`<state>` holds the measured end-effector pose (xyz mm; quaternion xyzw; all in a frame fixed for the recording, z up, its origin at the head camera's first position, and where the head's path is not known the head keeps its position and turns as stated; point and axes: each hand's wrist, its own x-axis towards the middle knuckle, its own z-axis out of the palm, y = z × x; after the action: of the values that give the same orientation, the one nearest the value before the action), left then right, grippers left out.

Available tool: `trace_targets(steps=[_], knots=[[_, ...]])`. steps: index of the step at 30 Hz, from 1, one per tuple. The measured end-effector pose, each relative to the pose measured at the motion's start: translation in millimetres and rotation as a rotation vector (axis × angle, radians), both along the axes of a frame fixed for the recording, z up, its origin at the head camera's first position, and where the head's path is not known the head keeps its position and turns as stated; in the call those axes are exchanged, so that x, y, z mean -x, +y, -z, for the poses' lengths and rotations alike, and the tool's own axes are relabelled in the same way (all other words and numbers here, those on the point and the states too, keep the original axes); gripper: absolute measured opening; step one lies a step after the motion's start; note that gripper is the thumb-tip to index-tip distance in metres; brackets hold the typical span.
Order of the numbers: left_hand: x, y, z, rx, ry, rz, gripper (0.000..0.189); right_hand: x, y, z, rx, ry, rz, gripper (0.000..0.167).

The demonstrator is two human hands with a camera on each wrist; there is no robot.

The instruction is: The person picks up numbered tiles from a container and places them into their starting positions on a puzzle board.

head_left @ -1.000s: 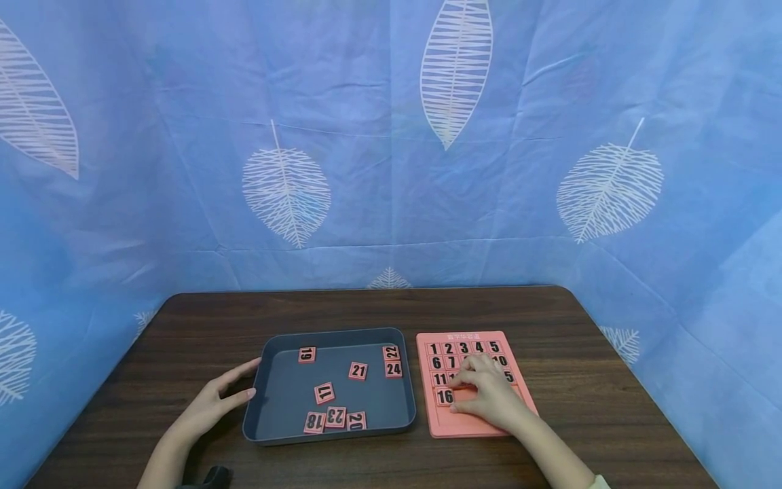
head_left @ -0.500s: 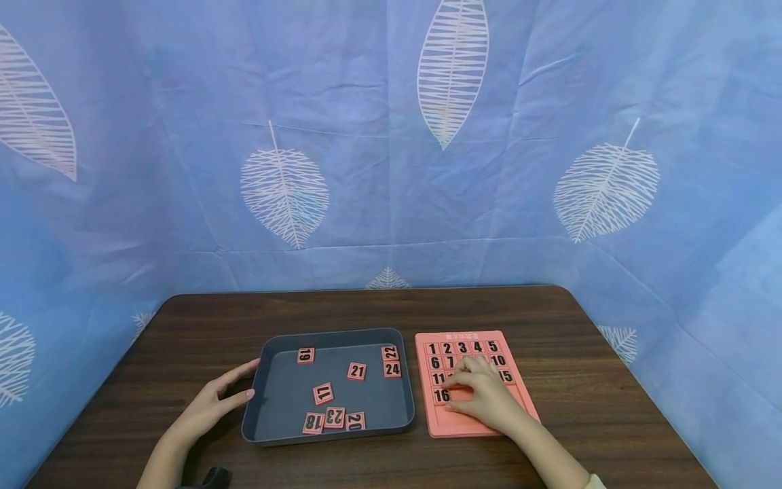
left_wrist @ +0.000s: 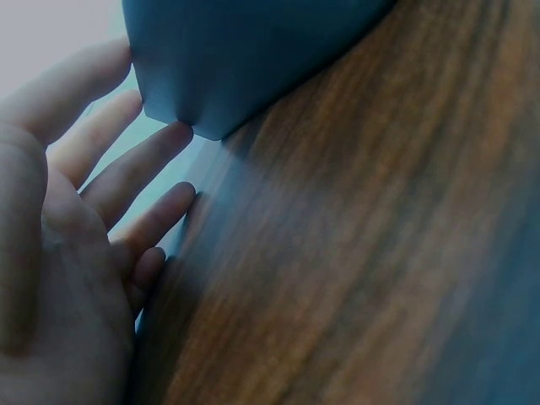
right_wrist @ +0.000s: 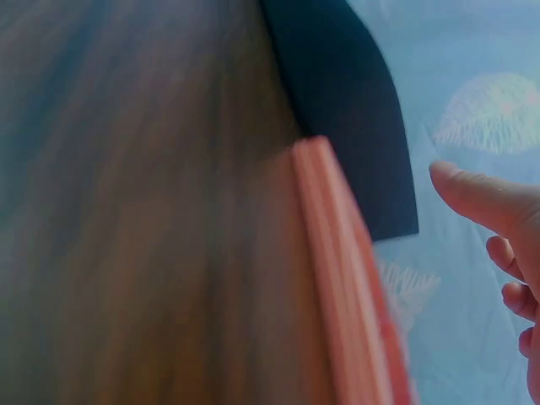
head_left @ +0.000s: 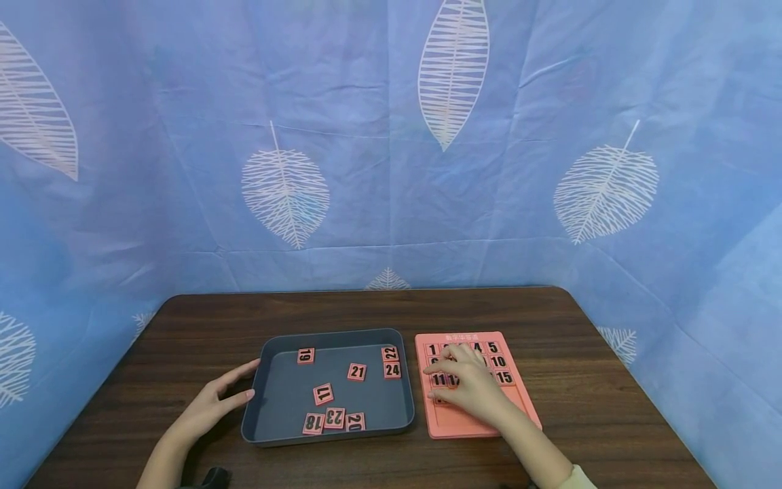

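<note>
My left hand (head_left: 208,404) touches the left wall of a dark grey tray (head_left: 259,380); in the left wrist view its fairly straight fingers (left_wrist: 135,173) lie at the tray's outer side. Number tiles lie in the tray, among them tile 21 (head_left: 357,371), tile 19 (head_left: 306,356) and tile 23 (head_left: 334,418). Over a pink number board (head_left: 455,428) hovers my right hand (head_left: 473,388), thumb and fingers apart, holding nothing. On the board, tile 15 (head_left: 504,377) and tile 10 (head_left: 497,362) sit in rows; the hand covers several others, including most of tile 16.
Tray and board stand side by side on a dark wooden table (head_left: 342,309), a narrow gap between them. A blue leaf-patterned curtain (head_left: 366,183) hangs behind the table and around its sides. Something black (head_left: 215,477) shows beside the left forearm.
My right hand has lifted from beside tile 16 and shifted left over the board, its thumb and fingers spreading apart. Tile 16 stays on the board. My left hand keeps its place.
</note>
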<state>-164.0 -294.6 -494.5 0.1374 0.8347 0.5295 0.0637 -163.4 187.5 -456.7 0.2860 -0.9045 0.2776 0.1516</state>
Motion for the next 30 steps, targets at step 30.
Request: trace_targets(steps=[30], knots=[[0.3,0.6,0.1,0.04,0.035,-0.006,0.056,17.5,-127.6,-9.0,-0.083,-0.144,-0.163,0.036]])
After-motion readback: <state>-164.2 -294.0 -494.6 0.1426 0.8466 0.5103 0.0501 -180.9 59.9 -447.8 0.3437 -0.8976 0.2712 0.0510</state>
